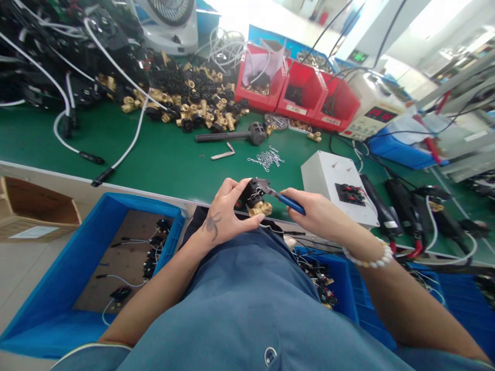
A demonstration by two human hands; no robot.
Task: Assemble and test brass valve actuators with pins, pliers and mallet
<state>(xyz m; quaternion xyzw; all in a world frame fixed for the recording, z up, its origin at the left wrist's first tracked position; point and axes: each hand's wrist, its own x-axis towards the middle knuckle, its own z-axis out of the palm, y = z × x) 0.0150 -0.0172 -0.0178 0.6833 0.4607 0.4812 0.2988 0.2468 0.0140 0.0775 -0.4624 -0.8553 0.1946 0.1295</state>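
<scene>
Close to my body, at the bench's front edge, my left hand [228, 211] grips a brass valve with a black housing [260, 208]. Its thumb and fingers wrap around the left side of the part. My right hand [317, 212] is closed round the blue handle of a pair of pliers [292, 203]. The metal jaws of the pliers reach the top of the black housing, beside a small bent wire clip [256, 194]. Whether the jaws grip the clip, I cannot tell. A pile of similar wire clips [267, 158] lies on the green bench just beyond my hands.
A dark rod-shaped tool [232, 136] lies behind the clips. Brass fittings [193, 111] are heaped at the back, left of red bins [299, 90]. A grey switch box [328, 178] stands to the right. Below left is a blue crate [46, 304] with cabled parts inside.
</scene>
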